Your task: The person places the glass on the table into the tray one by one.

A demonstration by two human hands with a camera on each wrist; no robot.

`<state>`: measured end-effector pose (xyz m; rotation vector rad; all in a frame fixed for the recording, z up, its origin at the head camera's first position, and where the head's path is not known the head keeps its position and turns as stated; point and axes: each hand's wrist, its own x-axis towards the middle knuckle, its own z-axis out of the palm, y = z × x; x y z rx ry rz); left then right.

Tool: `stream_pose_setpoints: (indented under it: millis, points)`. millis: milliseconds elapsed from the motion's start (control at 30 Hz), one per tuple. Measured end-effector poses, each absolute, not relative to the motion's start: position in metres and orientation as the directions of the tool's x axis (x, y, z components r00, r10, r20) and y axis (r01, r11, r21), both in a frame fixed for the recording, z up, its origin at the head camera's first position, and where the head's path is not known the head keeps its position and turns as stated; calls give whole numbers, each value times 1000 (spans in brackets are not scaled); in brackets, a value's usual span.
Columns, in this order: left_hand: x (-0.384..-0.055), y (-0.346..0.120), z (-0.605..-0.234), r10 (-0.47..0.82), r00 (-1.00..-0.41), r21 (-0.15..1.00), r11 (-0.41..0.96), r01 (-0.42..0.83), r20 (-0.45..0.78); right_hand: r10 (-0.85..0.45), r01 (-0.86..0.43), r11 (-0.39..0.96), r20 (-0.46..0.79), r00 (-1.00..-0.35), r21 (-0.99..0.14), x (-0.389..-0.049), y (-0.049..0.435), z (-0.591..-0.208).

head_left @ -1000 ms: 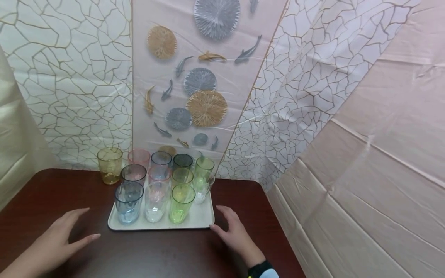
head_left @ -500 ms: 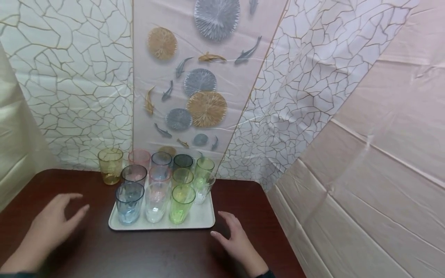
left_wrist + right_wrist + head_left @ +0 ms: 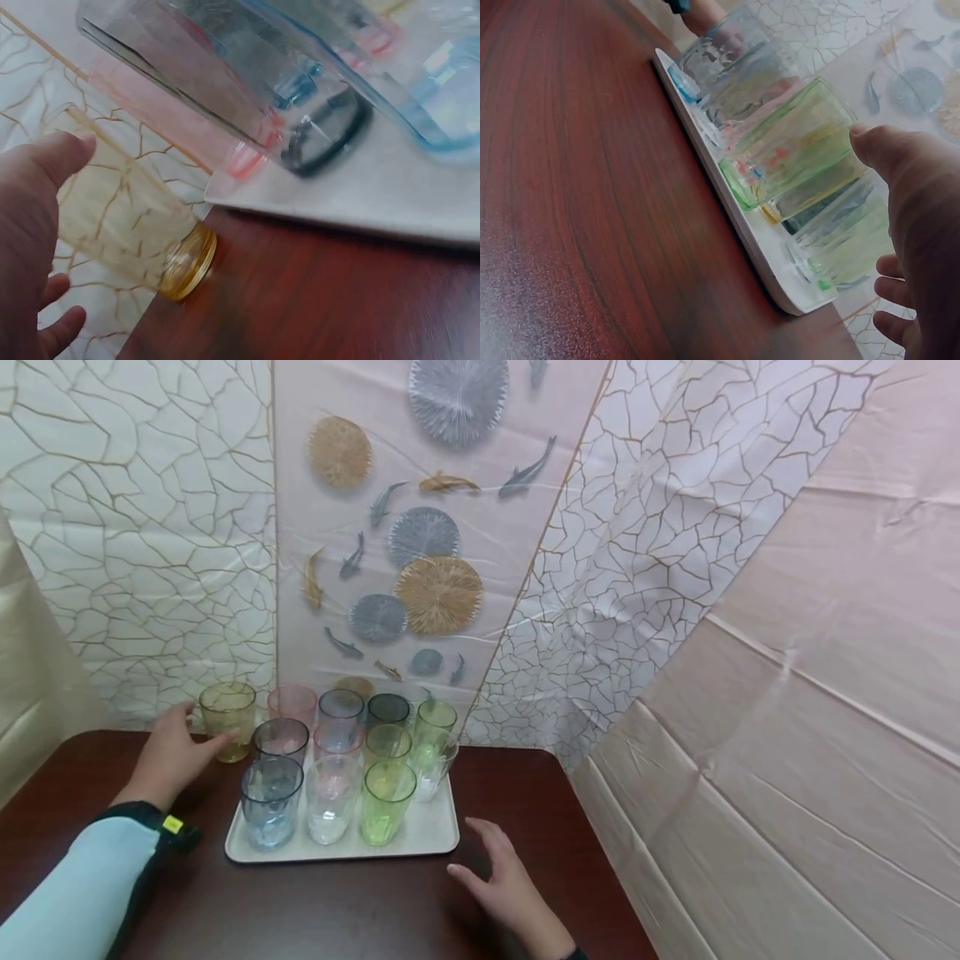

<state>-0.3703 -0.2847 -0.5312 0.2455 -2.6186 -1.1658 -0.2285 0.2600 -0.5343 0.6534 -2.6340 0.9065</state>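
An amber tumbler (image 3: 227, 714) stands upright on the table, left of a white tray (image 3: 435, 835). My left hand (image 3: 167, 758) is at this tumbler, thumb in front and fingers along its left side. The left wrist view has the thumb (image 3: 64, 154) overlapping the tumbler's wall and the other fingertips spread apart from it. Beside the tray's front right corner, my right hand (image 3: 508, 883) hovers with thumb and fingers parted, holding nothing. A light green tumbler (image 3: 387, 806), a clear one (image 3: 330, 802) and a blue one (image 3: 272, 806) form the tray's front row.
Several more coloured tumblers crowd the tray behind the front row, including a smoky one (image 3: 281, 739) and a dark one (image 3: 388, 710). The dark red table (image 3: 337, 910) ends at a patterned cloth backdrop (image 3: 180, 543). Beige cloth (image 3: 750, 760) hangs along the right.
My left hand has moved forward and right from the table's left side to the amber tumbler. The right hand has barely moved, and the tumblers keep their places.
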Motion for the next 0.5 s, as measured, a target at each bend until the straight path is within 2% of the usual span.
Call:
stream_pose_setpoints:
  millis: [167,500]
  points:
    - [-385,-276,-531,-290,-938,802,597,-22,190,-307,-481,698,385,-870,-531,-225,262,-533]
    - [-387,-273,-534,-285,-933,794,607,1,220,-321,-489,703,383,-866,-517,-221,265,-535]
